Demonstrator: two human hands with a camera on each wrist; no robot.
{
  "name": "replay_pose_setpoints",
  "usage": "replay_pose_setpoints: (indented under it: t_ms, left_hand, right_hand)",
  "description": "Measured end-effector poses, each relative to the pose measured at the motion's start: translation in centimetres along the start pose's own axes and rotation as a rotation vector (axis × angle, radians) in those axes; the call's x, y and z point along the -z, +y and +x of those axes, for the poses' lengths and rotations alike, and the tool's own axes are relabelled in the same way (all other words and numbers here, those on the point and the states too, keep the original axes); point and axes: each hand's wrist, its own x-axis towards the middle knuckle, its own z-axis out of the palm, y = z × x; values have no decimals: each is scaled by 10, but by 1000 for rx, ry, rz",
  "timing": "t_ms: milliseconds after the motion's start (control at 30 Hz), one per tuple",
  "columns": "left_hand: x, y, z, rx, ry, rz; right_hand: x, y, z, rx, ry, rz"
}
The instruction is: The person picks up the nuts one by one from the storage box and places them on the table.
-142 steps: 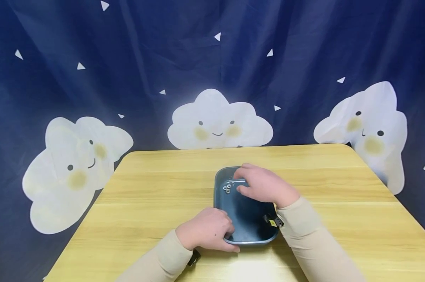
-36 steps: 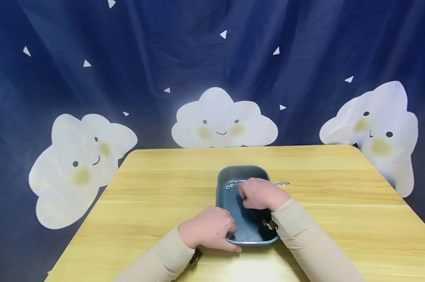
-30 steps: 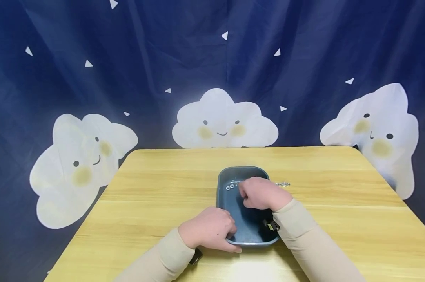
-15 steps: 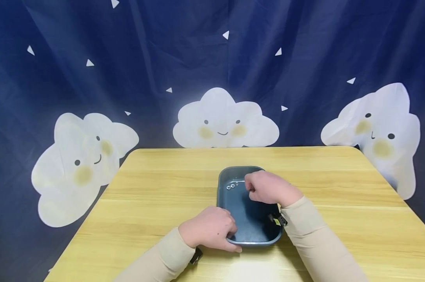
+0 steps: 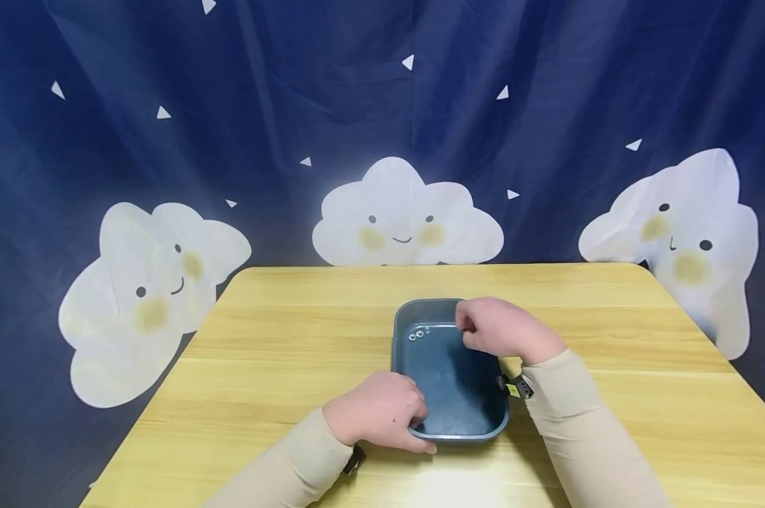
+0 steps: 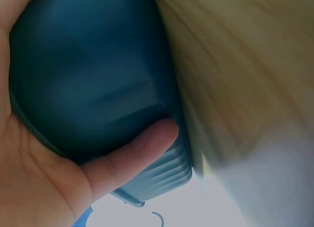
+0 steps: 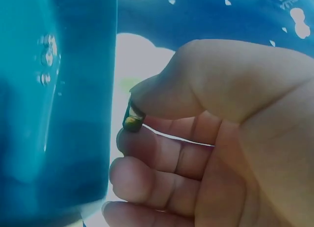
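Observation:
A dark blue rectangular box stands on the table. My left hand grips its near left corner, fingers over the rim inside and thumb against the outer wall. In the left wrist view that thumb lies along the ribbed side. My right hand is over the box's far right rim. Its thumb and index finger pinch a small metal nut, the other fingers curled below. Inside the box, at the far left, a few silver nuts lie in a short row.
The light wooden table surrounds the box on all sides. Behind it hangs a dark blue curtain with white clouds and triangles. Each wrist wears a small black camera strap.
My right hand has moved right, from inside the box to its right rim, carrying the nut. It now covers the row of nuts seen earlier on the table. My left hand stays put.

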Motion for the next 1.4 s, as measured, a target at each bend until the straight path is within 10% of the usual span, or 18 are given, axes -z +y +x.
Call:
replay_pose_setpoints:
  t_ms: [600, 1400]
  left_hand:
    - [-1, 0, 0, 12, -5, 25]
    - [0, 1, 0, 13, -1, 15]
  right_hand:
    - [11, 49, -10, -110, 100, 52]
    - [-34, 100, 6, -153, 86, 29]
